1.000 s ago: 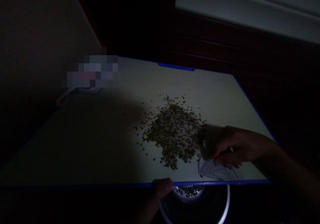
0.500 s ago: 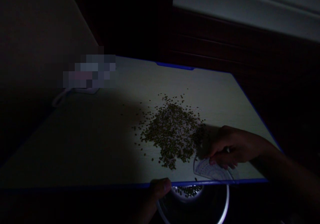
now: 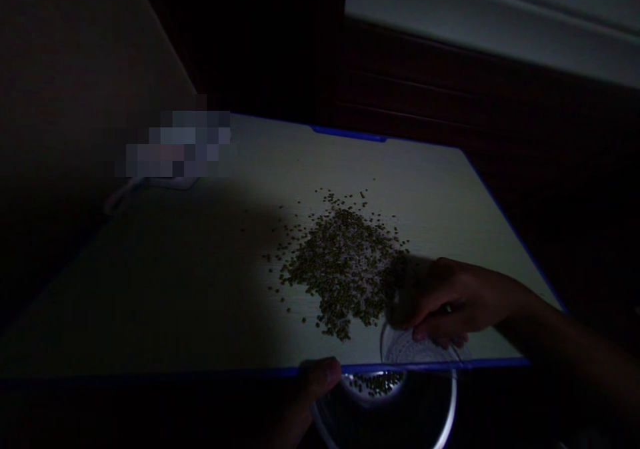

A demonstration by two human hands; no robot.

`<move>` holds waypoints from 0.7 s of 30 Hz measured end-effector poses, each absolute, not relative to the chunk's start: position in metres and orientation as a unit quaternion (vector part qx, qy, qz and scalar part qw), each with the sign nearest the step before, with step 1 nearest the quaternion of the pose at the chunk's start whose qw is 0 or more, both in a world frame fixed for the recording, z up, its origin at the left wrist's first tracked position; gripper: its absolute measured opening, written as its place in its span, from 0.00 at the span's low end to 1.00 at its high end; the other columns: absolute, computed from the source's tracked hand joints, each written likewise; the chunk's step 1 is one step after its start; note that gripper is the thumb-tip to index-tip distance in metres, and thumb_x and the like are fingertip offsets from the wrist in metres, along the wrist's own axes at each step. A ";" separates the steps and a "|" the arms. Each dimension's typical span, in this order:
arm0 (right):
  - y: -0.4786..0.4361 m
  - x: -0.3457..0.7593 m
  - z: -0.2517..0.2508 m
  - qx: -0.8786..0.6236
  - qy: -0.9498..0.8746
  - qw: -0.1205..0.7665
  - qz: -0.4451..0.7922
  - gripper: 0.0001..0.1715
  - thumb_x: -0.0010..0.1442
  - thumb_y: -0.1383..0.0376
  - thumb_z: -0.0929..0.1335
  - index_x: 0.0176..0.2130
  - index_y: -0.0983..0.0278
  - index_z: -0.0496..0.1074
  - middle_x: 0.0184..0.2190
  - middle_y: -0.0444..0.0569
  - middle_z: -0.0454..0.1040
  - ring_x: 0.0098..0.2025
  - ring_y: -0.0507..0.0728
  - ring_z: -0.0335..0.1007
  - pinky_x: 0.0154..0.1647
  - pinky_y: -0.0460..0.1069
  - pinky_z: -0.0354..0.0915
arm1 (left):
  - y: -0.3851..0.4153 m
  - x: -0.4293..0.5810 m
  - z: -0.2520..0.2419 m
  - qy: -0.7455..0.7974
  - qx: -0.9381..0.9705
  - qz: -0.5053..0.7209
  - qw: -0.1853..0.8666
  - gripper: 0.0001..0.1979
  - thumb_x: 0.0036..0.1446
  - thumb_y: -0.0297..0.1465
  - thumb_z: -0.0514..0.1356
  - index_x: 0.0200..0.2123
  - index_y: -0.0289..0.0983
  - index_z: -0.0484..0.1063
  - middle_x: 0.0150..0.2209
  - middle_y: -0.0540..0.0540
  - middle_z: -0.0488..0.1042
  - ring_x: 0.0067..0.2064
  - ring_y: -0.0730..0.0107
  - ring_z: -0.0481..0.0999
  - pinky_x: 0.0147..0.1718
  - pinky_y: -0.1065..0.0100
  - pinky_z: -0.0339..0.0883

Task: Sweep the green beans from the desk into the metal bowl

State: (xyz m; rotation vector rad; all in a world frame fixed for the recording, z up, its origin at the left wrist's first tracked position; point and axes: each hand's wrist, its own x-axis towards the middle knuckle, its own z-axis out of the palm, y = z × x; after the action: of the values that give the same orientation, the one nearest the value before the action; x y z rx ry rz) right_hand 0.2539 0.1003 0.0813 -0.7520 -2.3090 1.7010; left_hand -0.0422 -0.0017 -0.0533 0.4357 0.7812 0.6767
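Observation:
A heap of green beans [image 3: 345, 262], mung beans by their look, is mixed with small pale grains on the light table top [image 3: 200, 289]. My right hand [image 3: 450, 302] pinches a clear plastic protractor [image 3: 413, 347], its curved edge just right of the heap and its lower side at the table's blue edge. Below that edge is a bowl [image 3: 453, 402] with a shiny rim and some beans [image 3: 377, 382] inside. My left hand [image 3: 315, 385] grips the bowl's rim at the left, thumb up against the table edge; its other fingers are hidden.
A blurred-out object [image 3: 180, 145] with a strap [image 3: 117, 199] lies at the table's far left. Loose beans are scattered around the heap. A wall [image 3: 75, 69] rises at the left, and dark wooden panelling [image 3: 425, 89] stands behind the table. The scene is very dim.
My right hand and the protractor have shifted slightly left and down toward the table's near edge. My left hand, the bowl and the heap look unchanged.

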 end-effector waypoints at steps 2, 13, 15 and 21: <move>0.101 0.257 0.082 -0.257 -0.785 0.104 0.553 0.11 0.67 0.64 0.71 0.46 0.66 0.81 0.21 0.45 0.80 0.18 0.47 0.74 0.20 0.38 0.68 | 0.005 -0.043 -0.054 0.373 0.221 0.317 0.844 0.13 0.66 0.39 0.63 0.47 0.36 0.76 0.47 0.43 0.77 0.43 0.60 0.79 0.42 0.56 0.76; 0.111 0.273 0.083 -0.313 -0.823 0.183 0.438 0.05 0.64 0.67 0.73 0.39 0.67 0.81 0.19 0.44 0.79 0.19 0.45 0.72 0.21 0.38 0.62 | -0.023 -0.045 -0.073 0.420 0.211 0.371 0.801 0.14 0.64 0.44 0.63 0.41 0.39 0.78 0.44 0.43 0.79 0.46 0.60 0.78 0.48 0.54 0.73; 0.111 0.270 0.082 -0.308 -0.826 0.178 0.438 0.06 0.65 0.66 0.72 0.40 0.67 0.81 0.19 0.44 0.79 0.19 0.45 0.72 0.22 0.38 0.62 | -0.015 -0.046 -0.068 0.404 0.228 0.351 0.814 0.13 0.66 0.41 0.62 0.45 0.39 0.77 0.47 0.42 0.78 0.45 0.61 0.78 0.45 0.55 0.75; 0.109 0.263 0.083 -0.287 -0.836 0.169 0.435 0.07 0.66 0.66 0.72 0.40 0.68 0.81 0.19 0.45 0.79 0.19 0.45 0.73 0.22 0.37 0.63 | 0.011 -0.044 -0.047 0.343 0.281 0.301 0.844 0.11 0.66 0.38 0.63 0.45 0.37 0.77 0.47 0.44 0.78 0.43 0.60 0.79 0.42 0.57 0.76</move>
State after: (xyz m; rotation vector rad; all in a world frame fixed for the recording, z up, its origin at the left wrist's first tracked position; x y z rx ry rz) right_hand 0.2629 0.1094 0.0828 -0.8164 -2.3776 1.2379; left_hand -0.0437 0.0115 -0.0466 0.5925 0.7242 0.6349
